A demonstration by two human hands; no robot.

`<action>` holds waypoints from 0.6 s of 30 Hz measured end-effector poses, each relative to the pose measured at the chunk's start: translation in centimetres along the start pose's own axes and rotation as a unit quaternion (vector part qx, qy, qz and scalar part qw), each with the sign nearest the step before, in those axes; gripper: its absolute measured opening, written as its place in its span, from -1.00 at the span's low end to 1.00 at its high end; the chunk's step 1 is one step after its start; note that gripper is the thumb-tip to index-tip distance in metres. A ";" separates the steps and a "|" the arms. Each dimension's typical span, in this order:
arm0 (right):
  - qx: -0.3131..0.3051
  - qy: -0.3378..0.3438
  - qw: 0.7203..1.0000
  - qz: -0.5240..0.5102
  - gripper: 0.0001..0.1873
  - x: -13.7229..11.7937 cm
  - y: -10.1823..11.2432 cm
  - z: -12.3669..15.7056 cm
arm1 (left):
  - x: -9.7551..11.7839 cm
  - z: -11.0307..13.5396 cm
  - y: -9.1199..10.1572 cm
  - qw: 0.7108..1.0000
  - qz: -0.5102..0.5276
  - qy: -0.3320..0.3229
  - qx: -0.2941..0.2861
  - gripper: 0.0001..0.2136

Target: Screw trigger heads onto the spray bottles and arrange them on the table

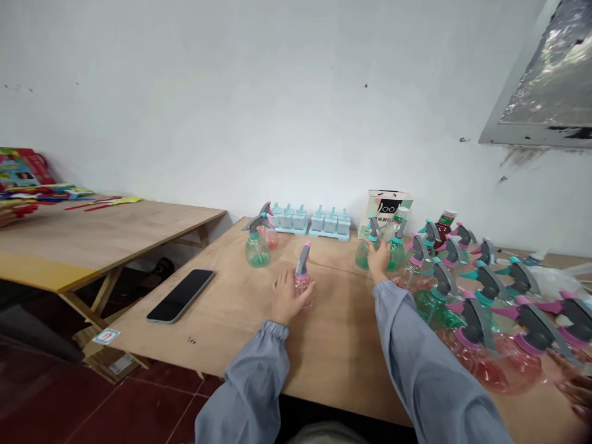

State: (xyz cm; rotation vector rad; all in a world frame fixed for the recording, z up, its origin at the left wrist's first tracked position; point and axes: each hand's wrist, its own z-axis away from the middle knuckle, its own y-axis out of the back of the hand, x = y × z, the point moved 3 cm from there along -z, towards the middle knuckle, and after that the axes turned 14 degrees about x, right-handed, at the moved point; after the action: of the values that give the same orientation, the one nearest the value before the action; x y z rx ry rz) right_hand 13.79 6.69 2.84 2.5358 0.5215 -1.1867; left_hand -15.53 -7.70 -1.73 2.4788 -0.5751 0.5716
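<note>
My left hand (287,297) is wrapped round a pink spray bottle (303,282) that stands upright near the middle of the table. Its grey trigger head points up above my fingers. My right hand (379,258) reaches to the back right, with its fingers closed on a green spray bottle (362,254) with a teal collar. Another green spray bottle (396,254) is just right of that hand. At the back left, a green spray bottle (258,250) stands beside a pink spray bottle (271,236).
Many pink and green spray bottles (478,348) crowd the right side, where another person's hand (573,382) shows. Pale blue ice-pop moulds (330,225) and a printed box (370,213) line the wall. A phone (181,296) lies left. A second table (115,231) stands further left.
</note>
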 end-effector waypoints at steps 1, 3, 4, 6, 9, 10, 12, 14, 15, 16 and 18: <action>0.008 0.000 1.000 -0.011 -0.42 0.0 0.2 0.0 | 0.0 0.0 0.0 1.000 -0.002 -0.001 0.002 -0.66; 0.028 0.003 0.999 -0.041 -0.36 -0.2 0.7 0.6 | 0.0 0.1 0.1 1.000 -0.004 -0.005 -0.003 -0.66; 0.035 0.008 0.998 -0.059 -0.35 -0.5 1.1 1.2 | 0.1 0.1 0.0 1.000 -0.003 -0.007 -0.011 -0.66; 0.030 0.027 0.994 -0.099 -0.36 -1.2 2.0 3.0 | 0.2 0.4 -0.1 0.999 0.009 -0.013 -0.036 -0.68; -0.041 0.079 0.982 -0.165 -0.40 -3.3 3.1 7.0 | 1.0 1.0 -0.5 0.996 0.040 -0.029 -0.075 -0.70; -0.086 0.104 0.972 -0.193 -0.39 -4.1 3.4 8.5 | 1.4 1.2 -0.6 0.995 0.051 -0.036 -0.083 -0.70; -0.184 0.147 0.942 -0.241 -0.27 -5.9 4.0 11.2 | 2.2 1.5 -0.7 0.991 0.072 -0.052 -0.098 -0.72; -0.250 0.159 0.917 -0.266 -0.12 -7.3 4.7 13.0 | 2.9 1.6 -0.8 0.987 0.087 -0.068 -0.113 -0.73; -0.266 0.155 0.912 -0.271 -0.08 -7.7 5.1 13.6 | 3.2 1.6 -0.8 0.986 0.088 -0.073 -0.118 -0.73; -0.277 0.147 0.909 -0.274 -0.05 -8.0 5.4 13.9 | 3.5 1.7 -0.9 0.986 0.085 -0.074 -0.120 -0.72; -0.288 0.128 0.909 -0.273 0.02 -8.3 5.7 14.3 | 3.9 1.7 -0.9 0.987 0.074 -0.074 -0.121 -0.68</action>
State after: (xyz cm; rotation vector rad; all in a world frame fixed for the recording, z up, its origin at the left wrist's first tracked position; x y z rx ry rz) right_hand 1.79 -5.83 1.09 2.0732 1.4762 -0.6805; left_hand -11.37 -9.05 -1.48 2.2728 -0.8396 0.3507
